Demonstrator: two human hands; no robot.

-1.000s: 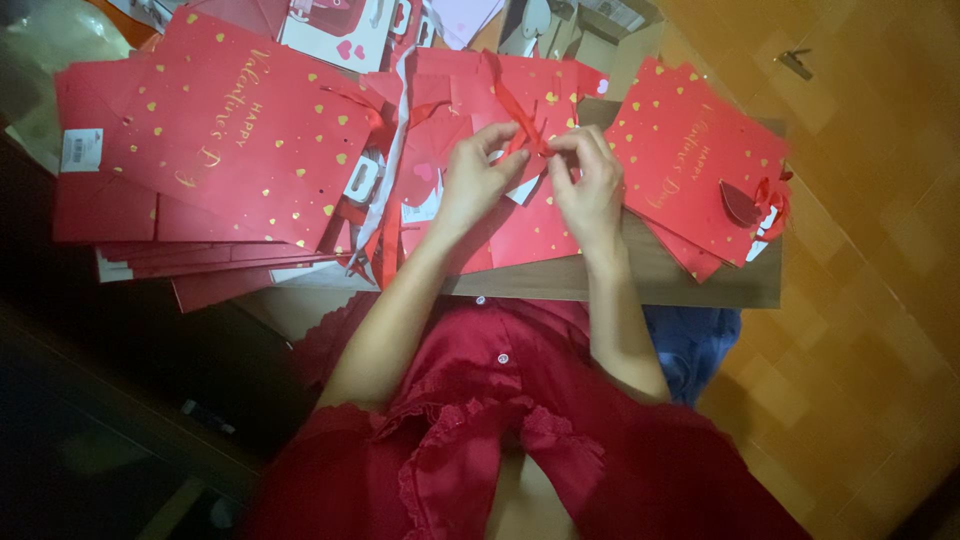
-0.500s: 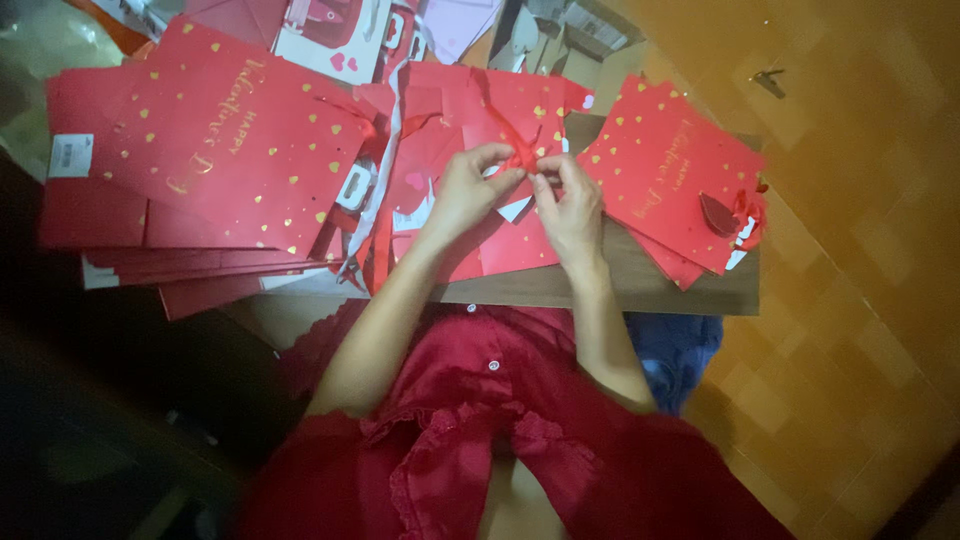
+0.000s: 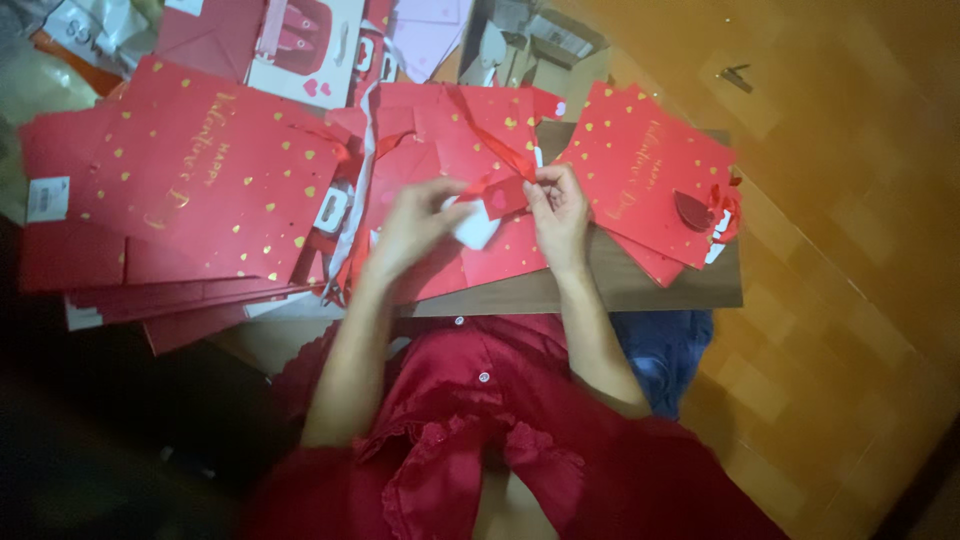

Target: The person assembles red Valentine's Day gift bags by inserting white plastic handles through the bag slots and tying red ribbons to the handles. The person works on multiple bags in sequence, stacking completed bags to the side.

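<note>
My left hand [image 3: 415, 228] rests on a flat red gift bag with gold hearts [image 3: 480, 150] and pinches a small white tag [image 3: 474, 225]. My right hand [image 3: 555, 205] grips a small red tag [image 3: 506, 196] tied to the bag's red ribbon [image 3: 490, 140]. Both hands meet over the middle of a small wooden board [image 3: 640, 285] that lies across my lap.
A tall pile of flat red gift bags [image 3: 180, 190] lies at the left. A smaller pile [image 3: 645, 180] with a dark red heart tag [image 3: 692, 211] lies at the right. White-and-red packs and cardboard bits [image 3: 300, 40] are beyond. Orange tiled floor [image 3: 850, 250] is at the right.
My hands have drawn slightly apart; the left one now holds a white tag lower down while the right stays on the ribbon's red tag. The camera view shifted a little.
</note>
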